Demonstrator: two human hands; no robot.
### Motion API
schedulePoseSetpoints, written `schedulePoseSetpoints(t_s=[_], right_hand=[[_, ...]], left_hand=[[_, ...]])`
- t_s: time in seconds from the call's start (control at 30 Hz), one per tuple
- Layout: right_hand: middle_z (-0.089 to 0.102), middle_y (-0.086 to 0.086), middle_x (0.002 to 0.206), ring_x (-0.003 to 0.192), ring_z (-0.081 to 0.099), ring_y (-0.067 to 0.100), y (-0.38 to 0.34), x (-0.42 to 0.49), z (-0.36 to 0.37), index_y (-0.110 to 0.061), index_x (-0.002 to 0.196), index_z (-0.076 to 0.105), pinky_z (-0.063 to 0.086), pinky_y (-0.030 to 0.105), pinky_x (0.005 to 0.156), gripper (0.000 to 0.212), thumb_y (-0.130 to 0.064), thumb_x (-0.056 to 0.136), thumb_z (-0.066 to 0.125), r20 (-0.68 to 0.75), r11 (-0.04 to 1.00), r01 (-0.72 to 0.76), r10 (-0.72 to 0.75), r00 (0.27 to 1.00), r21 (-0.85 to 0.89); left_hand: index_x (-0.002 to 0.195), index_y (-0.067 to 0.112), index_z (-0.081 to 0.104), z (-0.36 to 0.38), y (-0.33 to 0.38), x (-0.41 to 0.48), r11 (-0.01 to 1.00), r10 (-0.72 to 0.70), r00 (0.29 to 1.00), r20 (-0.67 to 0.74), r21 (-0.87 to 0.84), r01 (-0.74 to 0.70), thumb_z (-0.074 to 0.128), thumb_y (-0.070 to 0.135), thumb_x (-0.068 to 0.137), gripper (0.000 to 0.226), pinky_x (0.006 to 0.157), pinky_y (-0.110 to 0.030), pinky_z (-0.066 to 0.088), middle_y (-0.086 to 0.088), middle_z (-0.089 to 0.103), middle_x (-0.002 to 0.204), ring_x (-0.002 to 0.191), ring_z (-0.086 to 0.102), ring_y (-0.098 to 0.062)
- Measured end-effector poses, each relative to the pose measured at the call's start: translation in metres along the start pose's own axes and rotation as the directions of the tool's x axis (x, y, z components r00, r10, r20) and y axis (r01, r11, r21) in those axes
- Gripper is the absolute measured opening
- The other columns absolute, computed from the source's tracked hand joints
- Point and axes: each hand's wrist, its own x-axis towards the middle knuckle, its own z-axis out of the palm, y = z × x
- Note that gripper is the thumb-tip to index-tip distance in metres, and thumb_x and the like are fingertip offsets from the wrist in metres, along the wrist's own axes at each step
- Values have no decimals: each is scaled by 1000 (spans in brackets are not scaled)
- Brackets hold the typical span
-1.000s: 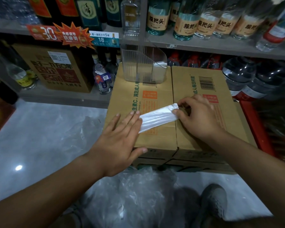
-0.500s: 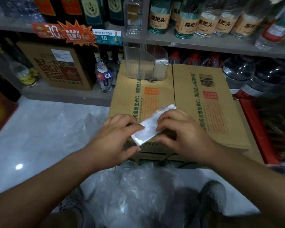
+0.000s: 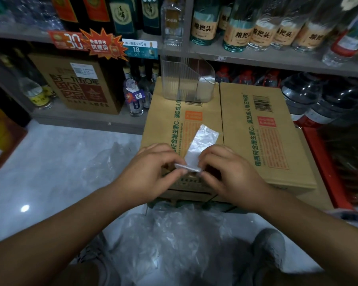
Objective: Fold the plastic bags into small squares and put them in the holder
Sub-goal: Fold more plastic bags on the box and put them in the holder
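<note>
Head view, item one: we list a folded plastic bag (image 3: 203,141), a narrow silvery-white strip. Its long axis runs diagonally; the near end lies toward us and the far end points away and to the right, toward the seam between the flaps. Its far part lies flat on the cardboard box (image 3: 256,141).

Hands: our left hand (image 3: 153,170) and right hand (image 3: 227,172) both pinch the near end of the strip between curled fingers and thumbs, where the end is doubled over.

Holder (image 3: 186,83): clear ribbed plastic, upright at the far edge of the box, well apart from the strip.

Surface and room: the box stands on a pale glossy floor (image 3: 50,172) before a grey shelf (image 3: 256,58). Loose clear plastic bags (image 3: 163,244) lie crumpled below our arms, beside a grey shoe (image 3: 269,248).

Writing: bottles (image 3: 242,34) labelled 粮把头; a red tag (image 3: 67,41) reading 30; a blue-and-white tag (image 3: 140,49) reading 18; green print on the box including 维生素C, plus a barcode.
</note>
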Motion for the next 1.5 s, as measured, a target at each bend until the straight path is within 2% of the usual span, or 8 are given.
schedulePoseSetpoints(t_s=[0.2, 0.33, 0.53, 0.7, 0.83, 1.07, 1.2, 1.5], right_hand=[[62, -3, 88, 80, 59, 13, -8, 4, -2, -15, 95, 64, 48, 34, 68, 16, -30, 96, 59, -5, 973, -136, 140, 990, 184], [64, -3, 78, 71, 58, 3, -12, 6, -5, -10, 90, 63, 45, 19, 62, 10, -18, 96, 65, 2, 850, -285, 317, 948, 442], [58, 2, 66, 63, 53, 15, -7, 22, -6, -14, 75, 58, 43, 29, 62, 24, -19, 98, 64, 61, 614, -432, 529, 846, 661], [60, -13, 68, 57, 51, 3, 8, 31, -8, -23, 89, 61, 44, 28, 60, 9, -28, 95, 66, -78, 748, -488, 577, 813, 450], [62, -7, 97, 77, 61, 5, 15, 32, -8, -25, 125, 58, 53, 28, 77, 36, -18, 91, 70, -76, 822, -464, 513, 855, 330], [71, -4, 98, 93, 63, 11, 21, 41, -4, -19, 96, 77, 49, 30, 91, 13, -10, 88, 73, -78, 933, -319, 335, 939, 169], [72, -9, 100, 99, 64, 13, 24, 45, 2, -20, 93, 78, 49, 34, 97, 13, -11, 86, 75, -50, 956, -270, 277, 960, 116], [73, -7, 107, 102, 57, 9, 20, 30, -1, -18, 97, 79, 29, 5, 94, 12, -14, 87, 74, 18, 983, -178, 178, 984, 40]], left_hand=[[117, 32, 64, 3, 3, 11, 950, -132, 990, 49, -279, 140, 77, 39, 82, 38, 100, -43, 51, 12, 65, 117, 117, 61, -12], [116, 28, 64, 8, 5, 17, 919, -231, 971, 67, -313, 240, 74, 30, 88, 30, 91, -44, 54, 10, 67, 103, 101, 63, -10], [97, 23, 64, 15, 10, 27, 896, -334, 942, 21, -302, 324, 71, 17, 91, 11, 84, -35, 52, 2, 64, 84, 83, 59, -16], [97, 30, 61, 19, 9, 28, 925, -327, 945, -3, -206, 319, 72, 22, 90, 14, 81, -31, 53, 9, 62, 79, 79, 60, -9], [108, 31, 59, 19, 10, 27, 943, -299, 954, -12, -160, 293, 72, 25, 89, 24, 85, -35, 53, 11, 62, 83, 83, 60, -9], [113, 34, 55, 12, 7, 22, 961, -248, 967, 65, -107, 253, 83, 35, 80, 43, 87, -37, 51, 14, 60, 93, 93, 58, -6], [109, 34, 61, 6, 6, 20, 978, -187, 980, 62, -82, 192, 83, 28, 82, 36, 90, -33, 49, 18, 59, 95, 97, 57, -4], [115, 24, 72, 7, 0, 8, 994, 43, 999, 22, 102, -45, 69, 45, 84, 38, 99, -31, 45, 6, 52, 123, 118, 48, -13]])
